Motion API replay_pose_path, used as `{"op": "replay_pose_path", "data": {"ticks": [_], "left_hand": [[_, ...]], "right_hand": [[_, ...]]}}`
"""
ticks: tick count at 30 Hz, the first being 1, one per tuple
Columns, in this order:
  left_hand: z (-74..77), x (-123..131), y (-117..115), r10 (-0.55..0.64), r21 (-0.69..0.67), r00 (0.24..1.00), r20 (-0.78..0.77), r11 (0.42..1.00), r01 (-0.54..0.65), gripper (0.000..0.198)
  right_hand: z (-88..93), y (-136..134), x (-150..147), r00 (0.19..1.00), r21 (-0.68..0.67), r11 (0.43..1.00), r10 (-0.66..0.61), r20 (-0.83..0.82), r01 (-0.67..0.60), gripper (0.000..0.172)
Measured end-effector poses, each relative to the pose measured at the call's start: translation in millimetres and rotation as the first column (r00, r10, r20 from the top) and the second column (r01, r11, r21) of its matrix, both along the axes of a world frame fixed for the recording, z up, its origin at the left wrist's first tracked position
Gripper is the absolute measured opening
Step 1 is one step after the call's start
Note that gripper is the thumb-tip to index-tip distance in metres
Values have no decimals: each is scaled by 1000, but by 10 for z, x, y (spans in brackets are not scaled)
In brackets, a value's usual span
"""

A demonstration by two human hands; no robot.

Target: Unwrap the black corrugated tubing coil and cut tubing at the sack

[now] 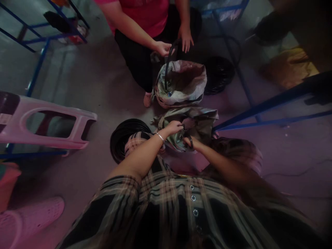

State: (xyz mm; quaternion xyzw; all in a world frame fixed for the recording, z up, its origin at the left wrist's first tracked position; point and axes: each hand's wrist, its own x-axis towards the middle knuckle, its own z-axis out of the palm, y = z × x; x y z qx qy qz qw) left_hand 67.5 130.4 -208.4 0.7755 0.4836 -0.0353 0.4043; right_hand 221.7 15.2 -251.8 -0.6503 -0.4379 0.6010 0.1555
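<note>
My left hand (173, 127) rests closed over the crumpled grey-green patterned sack (199, 121) lying on the floor. My right hand (191, 142) grips a black rubber strip (191, 141), mostly hidden by my fingers. A coil of black rubber strip (127, 138) lies beside my left forearm. Across from me, a co-worker's hand (163, 48) holds a black strip (168, 62) that hangs into an open patterned sack (181, 83). Their other hand (185, 38) is near the strip's top. Another black coil (219, 74) lies on the floor beside that sack.
A pink plastic stool (44, 121) lies on its side at the left. Blue metal rack frames (272, 107) stand on both sides of the concrete floor. A pink perforated slipper (28, 221) is at the lower left.
</note>
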Motion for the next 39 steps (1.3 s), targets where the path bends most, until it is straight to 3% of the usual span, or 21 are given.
{"op": "replay_pose_path", "data": {"ticks": [4,8,13,18,30,35,39], "left_hand": [[20,1,1,12,-18,1000,18,1000,-11,28],[32,13,-3,-31,1,999,-34,1000,31,29],[38,42,-23,-96,-7,986,-139,995,96,31],[37,50,-44,-82,-29,979,-188,997,78,30],[-19,31,-24,-58,21,974,-219,998,64,22],[3,8,11,0,19,985,-173,1000,4,22],[33,2,28,39,-5,994,-106,999,-39,24]], "right_hand": [[-28,21,42,998,50,997,54,27,-55,12],[59,12,33,995,55,995,81,55,-84,11],[234,-65,-34,1000,38,999,21,20,-21,17],[300,-121,-87,1000,-29,999,-26,-14,25,24],[202,-153,-100,994,-43,994,-106,-27,105,29],[107,-86,-79,986,-180,972,-162,-47,151,16],[136,-80,-71,991,-165,982,-103,-87,88,11]]}}
